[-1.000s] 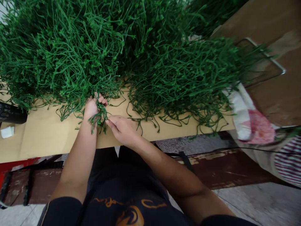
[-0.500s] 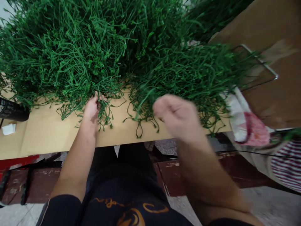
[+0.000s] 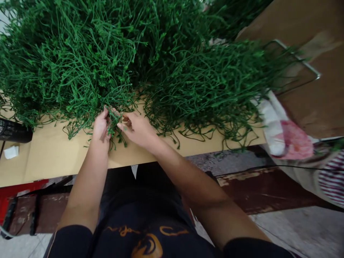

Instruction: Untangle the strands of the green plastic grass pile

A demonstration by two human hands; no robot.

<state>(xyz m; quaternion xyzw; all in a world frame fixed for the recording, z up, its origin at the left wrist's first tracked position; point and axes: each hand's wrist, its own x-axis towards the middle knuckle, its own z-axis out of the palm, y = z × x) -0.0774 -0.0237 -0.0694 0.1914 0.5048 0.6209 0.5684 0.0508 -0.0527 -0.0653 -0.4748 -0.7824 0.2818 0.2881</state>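
At the near edge of a big heap of green artificial stems (image 3: 80, 61), my left hand (image 3: 101, 125) is closed around a small bunch of stems (image 3: 114, 122). My right hand (image 3: 138, 129) meets it from the right, thumb and forefinger pinched at the same bunch. Whatever lies right between those fingertips is partly hidden. Short forked ends hang below the bunch over the tan board (image 3: 56, 150). A second, flatter pile of green stems (image 3: 209, 86) lies to the right of both hands.
A black cylindrical container (image 3: 14, 130) and a white scrap (image 3: 11, 152) are at the left. On the right, a bent metal rod (image 3: 309, 68) sticks out by brown cardboard (image 3: 322, 104), above a pink-and-white cloth (image 3: 292, 138). The board's front edge runs close to my body.
My right hand, blurred over the right pile with a stem trailing from it, has moved left to the bunch in my left hand. My left hand has stayed nearly in place.
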